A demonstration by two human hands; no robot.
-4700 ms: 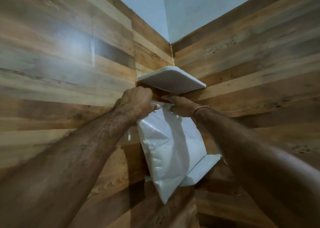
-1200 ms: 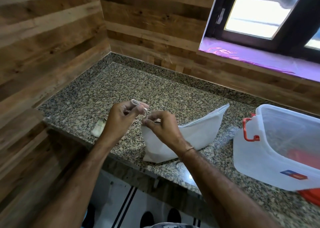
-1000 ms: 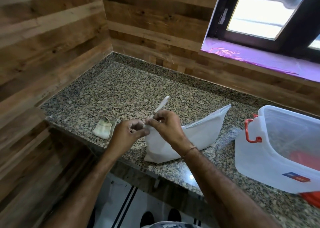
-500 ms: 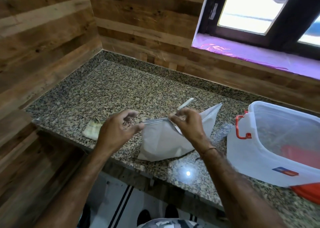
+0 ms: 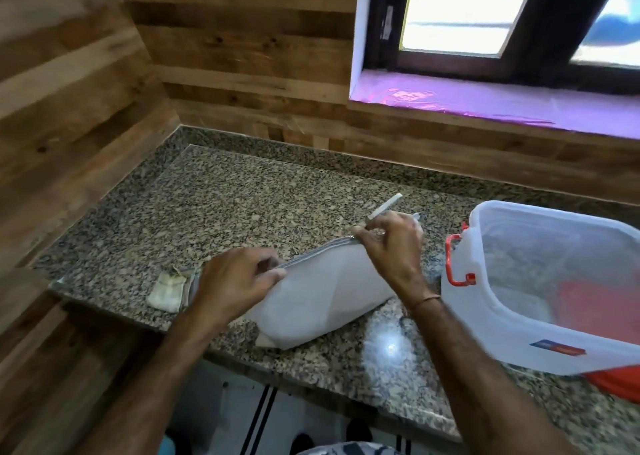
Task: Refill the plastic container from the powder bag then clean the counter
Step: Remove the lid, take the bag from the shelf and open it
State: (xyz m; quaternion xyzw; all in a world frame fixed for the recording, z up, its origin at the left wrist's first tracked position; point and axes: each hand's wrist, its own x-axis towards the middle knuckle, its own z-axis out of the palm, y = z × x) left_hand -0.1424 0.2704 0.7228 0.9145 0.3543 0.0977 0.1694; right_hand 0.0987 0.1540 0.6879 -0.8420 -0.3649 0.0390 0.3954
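A powder bag [image 5: 311,302] is lying on the worktop [image 5: 242,205] near its front edge, with a folded cloth [image 5: 166,290] sitting just to its left. The left hand [image 5: 239,281] is gripping the bag's top edge at the left end, the right hand [image 5: 391,243] at the right end, where a strip [image 5: 386,209] is sticking up behind it. A plastic container [image 5: 540,288] is standing to the right of the bag. A window sill [image 5: 485,99] is running above the wall behind the worktop.
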